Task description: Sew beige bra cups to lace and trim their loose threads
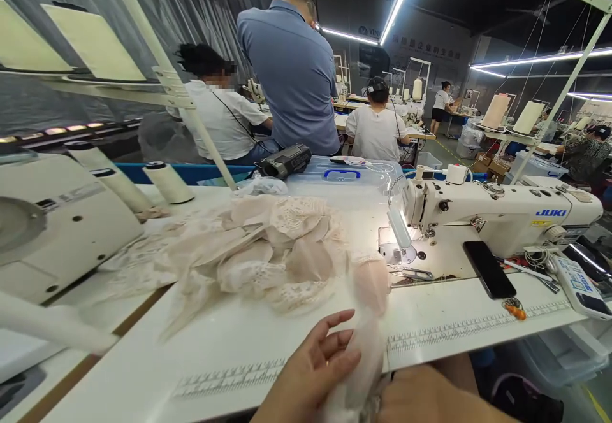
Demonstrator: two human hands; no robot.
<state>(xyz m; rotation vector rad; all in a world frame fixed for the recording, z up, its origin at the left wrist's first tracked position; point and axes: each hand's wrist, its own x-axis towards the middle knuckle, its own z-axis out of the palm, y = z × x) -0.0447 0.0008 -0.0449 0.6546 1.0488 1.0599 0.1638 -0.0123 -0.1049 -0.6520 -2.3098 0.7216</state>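
Observation:
My left hand (319, 371) is over the table's front edge, fingers curved and apart. Its thumb lies against a strip of sheer, pale fabric (366, 346). This strip runs from a pinkish, lace-edged cup piece (371, 281) down over the table edge. My right hand (425, 396), blurred at the bottom of the view, is curled beside the strip's lower end. A small greyish thing shows by its fingers, too unclear to name. Beyond my hands, a white JUKI sewing machine (507, 209) stands at the right, its lamp (399, 227) lit over the needle plate.
A heap of cream lace pieces (268, 251) covers the middle left. Thread cones (168, 182) and another machine (62, 225) stand at left. A phone (488, 269), metal tweezers (414, 274) and a printed ruler (478, 325) are at right. Several people sit or stand beyond a plastic box (344, 178).

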